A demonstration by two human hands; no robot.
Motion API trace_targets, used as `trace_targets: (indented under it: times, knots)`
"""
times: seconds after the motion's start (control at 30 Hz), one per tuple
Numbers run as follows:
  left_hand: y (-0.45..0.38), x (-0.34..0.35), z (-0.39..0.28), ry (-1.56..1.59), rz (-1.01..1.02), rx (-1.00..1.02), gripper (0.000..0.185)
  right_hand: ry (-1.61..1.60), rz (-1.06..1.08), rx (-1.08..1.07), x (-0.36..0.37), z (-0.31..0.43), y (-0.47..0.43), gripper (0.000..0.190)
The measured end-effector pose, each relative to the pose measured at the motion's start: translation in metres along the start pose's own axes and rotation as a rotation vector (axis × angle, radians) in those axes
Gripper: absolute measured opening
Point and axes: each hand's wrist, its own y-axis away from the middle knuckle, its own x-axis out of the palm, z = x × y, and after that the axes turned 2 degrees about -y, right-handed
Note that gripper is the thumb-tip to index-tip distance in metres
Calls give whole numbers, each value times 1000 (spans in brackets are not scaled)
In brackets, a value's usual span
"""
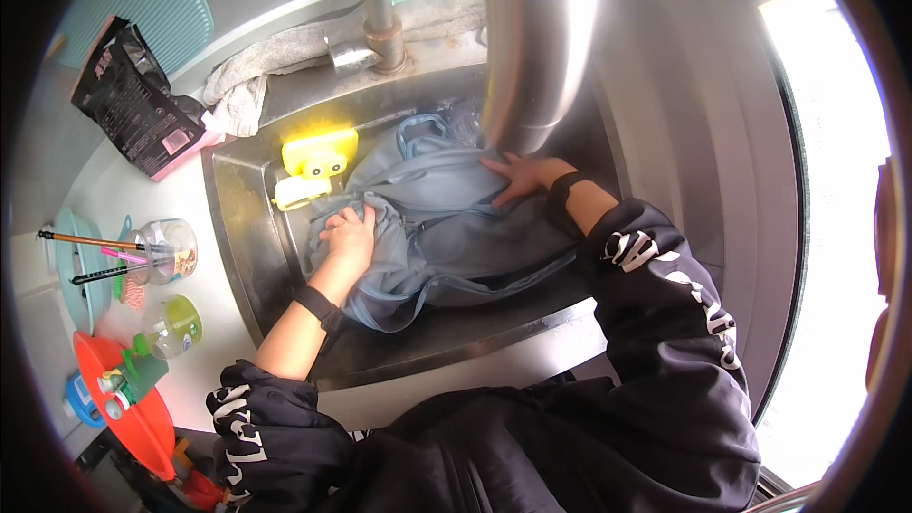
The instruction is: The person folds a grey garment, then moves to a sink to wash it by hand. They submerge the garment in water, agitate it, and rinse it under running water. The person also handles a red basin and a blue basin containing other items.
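Observation:
A wet-looking grey-blue fabric item [477, 242] with light-blue edging lies spread in a metal sink [399, 363]. It may be a bag or a garment; its folds hide which. My left hand [349, 239] is curled into the bunched cloth on the left side, its fingertips partly hidden. On the upper right part of the cloth rests my right hand [524, 178], fingers spread and holding nothing. Both wrists wear black bands. A yellow plastic object [320, 157] with cartoon eyes sits in the sink's upper left corner, beyond my left hand.
A thick shiny metal pipe [538, 35] hangs close above my right hand. Behind the sink rise a thinner pipe [377, 7] and a draped grey towel [285, 57]. On the left counter stand a black pouch [135, 100], a jar with brushes [167, 249], bottles [171, 328] and a red basin [135, 413].

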Motion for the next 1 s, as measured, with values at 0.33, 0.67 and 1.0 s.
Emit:
trace_targets:
  times: [0.33, 0.67, 1.0]
  knots:
    - [-2, -5, -1, 70, 49, -14, 59, 96, -823, -90, -3, 15, 29, 44]
    - [1, 0, 1, 44, -34, -8, 60, -95, -512, 16, 35, -71, -101, 38]
    - [-2, -2, 0, 76, 7, 3, 60, 69, -195, 68, -29, 63, 21, 71]
